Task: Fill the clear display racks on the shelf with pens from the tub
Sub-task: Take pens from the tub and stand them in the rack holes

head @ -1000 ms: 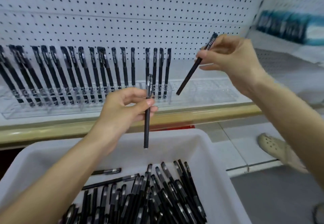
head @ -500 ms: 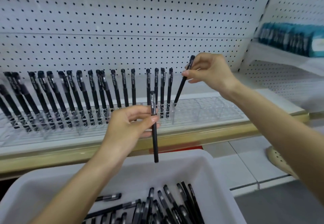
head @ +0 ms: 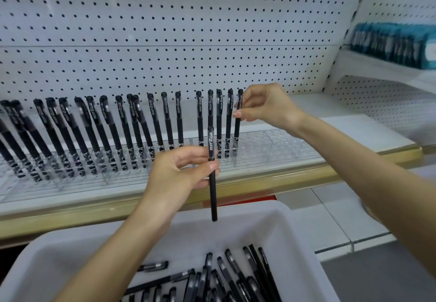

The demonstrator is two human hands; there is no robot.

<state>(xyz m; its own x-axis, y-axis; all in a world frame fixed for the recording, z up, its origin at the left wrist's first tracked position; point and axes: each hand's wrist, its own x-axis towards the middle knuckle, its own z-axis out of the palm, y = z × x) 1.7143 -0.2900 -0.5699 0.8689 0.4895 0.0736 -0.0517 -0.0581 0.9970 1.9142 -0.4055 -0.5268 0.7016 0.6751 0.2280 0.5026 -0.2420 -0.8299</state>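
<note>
Pinching a pen (head: 237, 124) near its cap with right hand (head: 269, 108) fingers, tip down in a slot of the clear rack (head: 278, 146), just right of the row of standing pens (head: 106, 131) filling the racks along the shelf (head: 306, 171) front edge. Gripping a second pen (head: 213, 197) upright between left hand (head: 177, 174) thumb and fingers, above the white tub (head: 299, 235). Containing a heap of loose black pens (head: 238, 278) toward its near edge.
</note>
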